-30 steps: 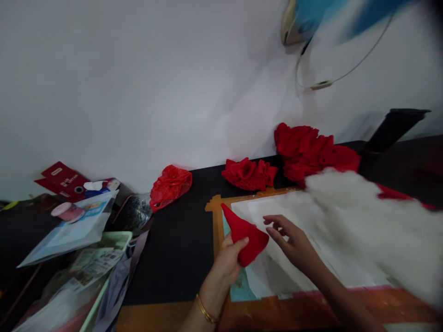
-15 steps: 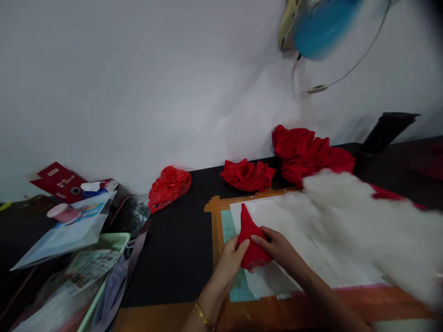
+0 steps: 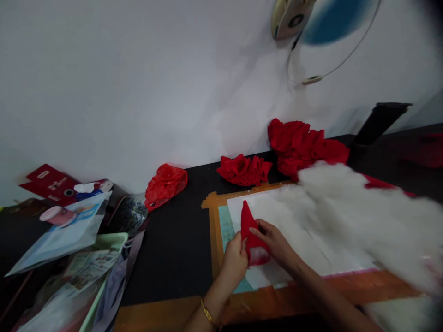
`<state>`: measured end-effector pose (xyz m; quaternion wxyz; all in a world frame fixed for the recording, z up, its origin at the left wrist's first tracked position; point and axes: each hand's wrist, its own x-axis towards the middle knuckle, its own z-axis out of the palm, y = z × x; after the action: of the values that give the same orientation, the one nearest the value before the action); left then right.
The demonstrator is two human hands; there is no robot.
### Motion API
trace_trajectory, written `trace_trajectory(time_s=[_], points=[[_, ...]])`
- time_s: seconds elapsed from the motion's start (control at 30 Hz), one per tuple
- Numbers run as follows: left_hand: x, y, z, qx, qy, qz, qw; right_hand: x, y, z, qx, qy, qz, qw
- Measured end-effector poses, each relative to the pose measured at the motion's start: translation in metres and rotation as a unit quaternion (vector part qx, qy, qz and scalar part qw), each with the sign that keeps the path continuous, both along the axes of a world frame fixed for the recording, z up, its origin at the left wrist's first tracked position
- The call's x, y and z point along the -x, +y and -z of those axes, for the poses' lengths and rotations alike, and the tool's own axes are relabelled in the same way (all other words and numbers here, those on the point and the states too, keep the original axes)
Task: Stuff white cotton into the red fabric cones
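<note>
A small red cone-shaped cloth piece, its tip pointing away from me, is held between both hands above a white sheet. White stuffing shows in its wide open end, which faces me. My left hand grips the lower left side, fingers curled, with a gold bracelet on the wrist. On the right side, my right hand pinches the cloth between thumb and fingers. To the right lies a big heap of fluffy white stuffing.
Red cloth bundles lie along the wall, near a red plastic bag and a black container. At left a green basket holds papers and bags; a pink-lidded jar sits above it. A fan hangs upper right.
The red cone has been tilted, so its stuffed open end now shows. My left hand has curled further round its lower edge. The view has shifted slightly.
</note>
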<state>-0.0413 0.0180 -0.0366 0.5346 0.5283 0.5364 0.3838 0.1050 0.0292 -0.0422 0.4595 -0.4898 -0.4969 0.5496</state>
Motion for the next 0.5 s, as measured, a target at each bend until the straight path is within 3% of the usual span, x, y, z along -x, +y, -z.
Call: trace_trajectory(time_s=[0.1,0.27,0.37,0.43,0.5], points=[[0.004,-0.003,0.002,0.039,-0.049,0.024,0.998,-0.006,0.005,0.005,0.003,-0.039,0.02,0.999],[0.008,0.004,-0.001,0.135,-0.16,0.003,0.978,-0.02,0.007,-0.001,0.047,-0.04,0.024,0.998],[0.006,0.008,-0.004,0.167,-0.182,-0.012,0.969,-0.03,0.0,-0.01,0.014,-0.062,0.048,0.997],[0.005,0.007,-0.006,0.169,-0.195,-0.031,0.966,-0.036,-0.006,-0.013,-0.012,-0.086,0.026,0.996],[0.006,0.004,-0.005,0.166,-0.195,-0.005,0.967,-0.039,-0.01,-0.011,-0.051,-0.106,0.008,0.993]])
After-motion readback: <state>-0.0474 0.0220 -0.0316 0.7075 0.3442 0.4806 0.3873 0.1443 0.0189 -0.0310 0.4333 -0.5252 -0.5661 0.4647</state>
